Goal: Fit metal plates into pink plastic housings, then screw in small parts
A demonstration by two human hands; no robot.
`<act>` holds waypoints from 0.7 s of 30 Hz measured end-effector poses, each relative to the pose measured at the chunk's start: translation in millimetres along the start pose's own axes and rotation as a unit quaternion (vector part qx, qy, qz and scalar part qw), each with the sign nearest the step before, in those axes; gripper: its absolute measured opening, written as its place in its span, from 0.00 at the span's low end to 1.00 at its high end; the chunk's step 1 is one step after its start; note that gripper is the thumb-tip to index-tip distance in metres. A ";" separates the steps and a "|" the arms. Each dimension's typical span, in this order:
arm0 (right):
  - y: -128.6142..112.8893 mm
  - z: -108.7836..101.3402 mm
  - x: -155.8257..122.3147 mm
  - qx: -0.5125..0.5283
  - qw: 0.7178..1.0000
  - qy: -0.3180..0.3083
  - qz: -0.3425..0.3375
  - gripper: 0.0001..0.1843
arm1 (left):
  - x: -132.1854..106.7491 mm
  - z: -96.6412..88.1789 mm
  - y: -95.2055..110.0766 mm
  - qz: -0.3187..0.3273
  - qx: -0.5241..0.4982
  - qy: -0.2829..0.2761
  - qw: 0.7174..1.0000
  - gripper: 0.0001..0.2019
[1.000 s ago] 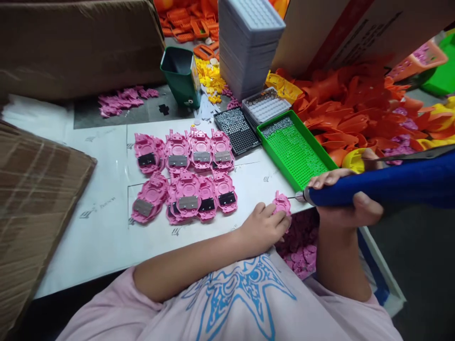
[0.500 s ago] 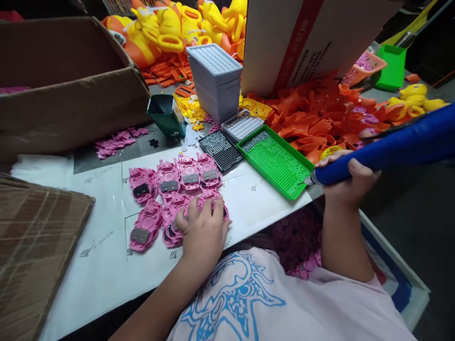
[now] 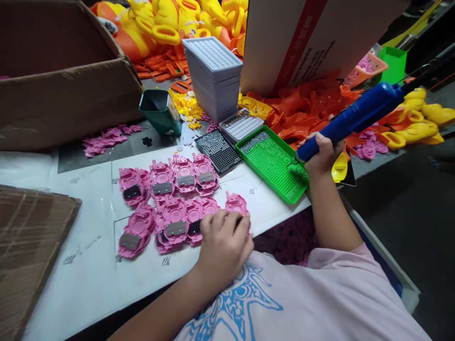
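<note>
My right hand (image 3: pixel 324 152) is wrapped round a blue electric screwdriver (image 3: pixel 350 121), tilted so its tip is over the near right end of a green perforated tray (image 3: pixel 272 187). Small metal screws lie in that tray. With curled fingers, my left hand (image 3: pixel 225 239) grips a pink plastic casing (image 3: pixel 236 202) at the right end of the front row; the hand hides most of it. Other pink casings (image 3: pixel 177 210) lie in two rows to its left, several with grey or black cover plates (image 3: pixel 176 228).
A black perforated tray (image 3: pixel 216 150) with screws adjoins the green one. Behind stand a stack of white trays (image 3: pixel 216 85), a dark green bin (image 3: pixel 161 113) and an upright carton (image 3: pixel 273 47). Orange parts (image 3: pixel 302 106) are heaped right; brown cardboard boxes (image 3: pixel 67 106) stand left.
My left hand has shifted right, drawing one pink casing away from the front row. My right hand has swung the screwdriver left, bringing its tip farther over the green tray.
</note>
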State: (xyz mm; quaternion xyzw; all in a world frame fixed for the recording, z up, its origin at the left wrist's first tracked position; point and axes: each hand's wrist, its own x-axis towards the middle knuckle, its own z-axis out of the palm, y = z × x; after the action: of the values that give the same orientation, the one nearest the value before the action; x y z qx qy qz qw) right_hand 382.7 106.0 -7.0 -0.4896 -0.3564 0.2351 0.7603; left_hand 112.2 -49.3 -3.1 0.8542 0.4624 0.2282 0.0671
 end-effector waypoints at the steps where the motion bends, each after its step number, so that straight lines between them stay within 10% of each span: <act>1: 2.1 0.3 1.0 -0.001 1.000 0.000 -0.009 0.11 | 0.7 5.4 3.6 0.018 -0.015 -0.010 1.000 0.13; 10: 3.5 -1.8 4.3 0.000 1.000 -0.010 -0.026 0.09 | 8.3 54.0 7.7 0.076 -0.036 -0.083 0.993 0.13; 21: -2.4 3.6 7.2 -0.001 1.000 -0.018 -0.025 0.09 | 7.3 60.6 -0.3 0.084 -0.083 -0.100 0.988 0.18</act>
State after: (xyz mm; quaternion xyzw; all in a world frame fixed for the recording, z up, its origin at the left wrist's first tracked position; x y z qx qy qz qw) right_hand 384.6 112.2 -1.6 -0.4768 -0.3825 0.2248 0.7589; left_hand 142.8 -37.2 -54.5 0.8999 0.3597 0.1842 0.1638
